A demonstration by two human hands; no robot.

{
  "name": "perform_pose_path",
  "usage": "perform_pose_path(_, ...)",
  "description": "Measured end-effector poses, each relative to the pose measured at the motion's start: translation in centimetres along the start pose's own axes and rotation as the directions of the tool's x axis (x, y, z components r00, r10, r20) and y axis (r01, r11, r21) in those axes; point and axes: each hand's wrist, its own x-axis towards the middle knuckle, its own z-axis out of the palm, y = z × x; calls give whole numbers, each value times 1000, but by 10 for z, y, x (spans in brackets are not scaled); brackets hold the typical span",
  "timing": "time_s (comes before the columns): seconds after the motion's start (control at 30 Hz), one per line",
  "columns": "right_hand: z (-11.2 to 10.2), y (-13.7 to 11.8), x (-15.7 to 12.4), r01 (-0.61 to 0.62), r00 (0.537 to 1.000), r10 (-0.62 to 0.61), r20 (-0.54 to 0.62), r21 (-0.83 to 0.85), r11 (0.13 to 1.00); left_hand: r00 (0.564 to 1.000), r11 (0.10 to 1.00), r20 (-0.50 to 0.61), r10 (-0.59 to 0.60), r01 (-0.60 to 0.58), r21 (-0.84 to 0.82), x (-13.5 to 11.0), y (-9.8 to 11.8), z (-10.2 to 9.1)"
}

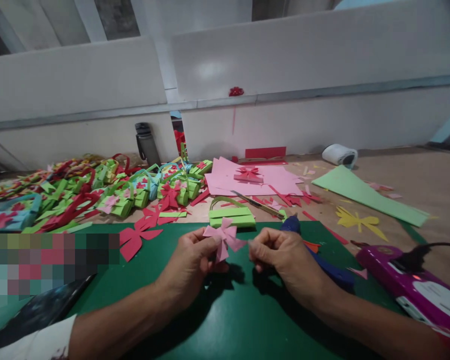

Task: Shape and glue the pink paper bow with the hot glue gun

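Observation:
My left hand (189, 262) pinches a small pink paper bow (225, 237) above the green cutting mat (217, 310). Close to the bow's right side, my right hand (281, 255) has its fingers curled; whether it touches the bow I cannot tell. Just beyond the hands a green paper basket (232, 215) with a handle stands at the mat's far edge. A blue glue gun (322, 265) lies under and behind my right wrist.
A heap of finished green and blue paper baskets (108, 192) with red bows fills the left. Pink sheets (255, 180), a craft knife (257, 204), a red bow cutout (137, 235), a light green sheet (367, 195), a yellow bow cutout (356, 220), a tape roll (339, 155), a purple power strip (408, 285) and a dark bottle (147, 142) lie around.

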Motion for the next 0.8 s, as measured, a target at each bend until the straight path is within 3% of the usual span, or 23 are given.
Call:
perform_pose_path(0.23,2,-2,-2,19,1000,-18,-6,121,992,999,999,53,2,-4,33,-2,-6,0)
perform_pose_path(0.43,7,-1,-4,89,983,-75,170,-75,993,997,993,78,-28,19,114,-3,-11,0)
perform_pose_path(0.57,8,2,-6,131,980,-102,171,-169,977,996,991,75,-44,34,133,-3,-12,1)
perform_pose_path(0.8,7,1,-7,119,978,-86,191,-171,978,994,976,96,-53,31,216,-1,-13,0)
